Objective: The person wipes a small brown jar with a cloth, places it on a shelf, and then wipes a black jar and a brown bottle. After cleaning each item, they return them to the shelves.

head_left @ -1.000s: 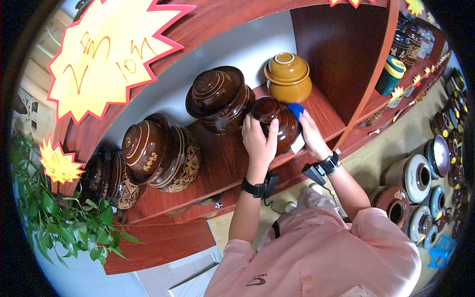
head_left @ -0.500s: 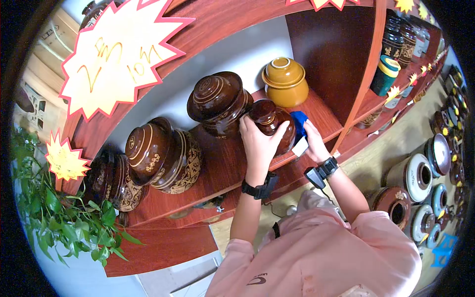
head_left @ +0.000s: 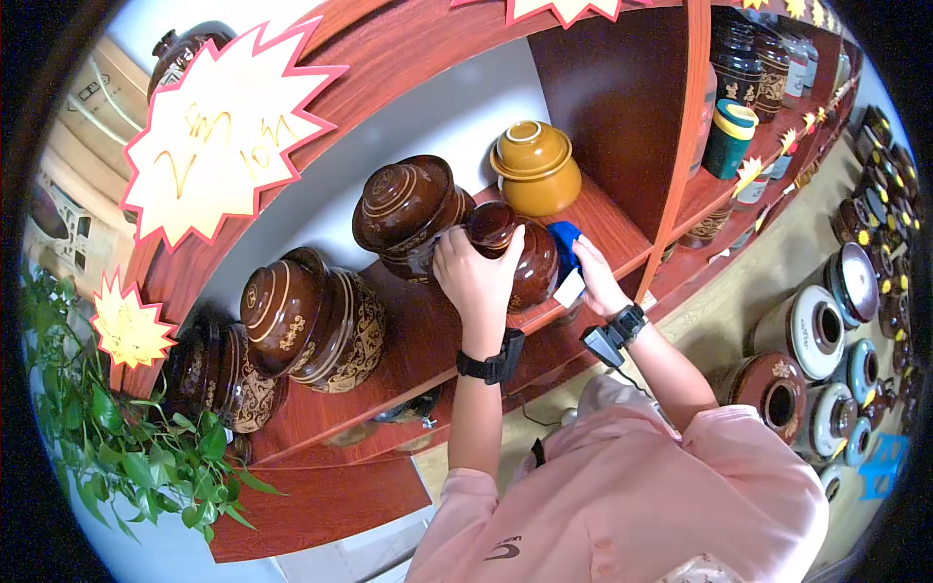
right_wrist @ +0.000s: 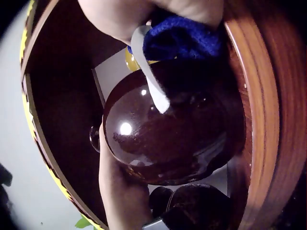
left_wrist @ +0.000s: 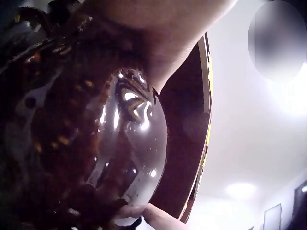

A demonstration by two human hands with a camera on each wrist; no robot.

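Observation:
A glossy dark brown jar (head_left: 535, 272) with a round belly and a small lid (head_left: 492, 225) stands near the shelf's front edge. My left hand (head_left: 476, 282) grips it by the neck, thumb on the near side just under the lid. On the jar's right side my right hand (head_left: 600, 278) holds a blue cloth (head_left: 564, 243) against the belly. A white tag (right_wrist: 146, 67) hangs from the cloth and lies over the glaze in the right wrist view. The left wrist view shows the shiny belly (left_wrist: 139, 143) close up, with fingertips (left_wrist: 160, 218) at its lower edge.
Behind the jar stand a yellow lidded pot (head_left: 540, 185) and a brown lidded pot (head_left: 408, 209). Patterned brown pots (head_left: 330, 321) line the shelf (head_left: 418, 360) to the left. A wooden divider (head_left: 671, 155) rises at right. Starburst price signs (head_left: 219, 136) and a leafy plant (head_left: 136, 466) flank the left.
The head view has shifted, so the shelf and pots sit further left. The blue cloth has slid slightly down the jar's right side with my right hand. My left hand keeps its hold on the neck.

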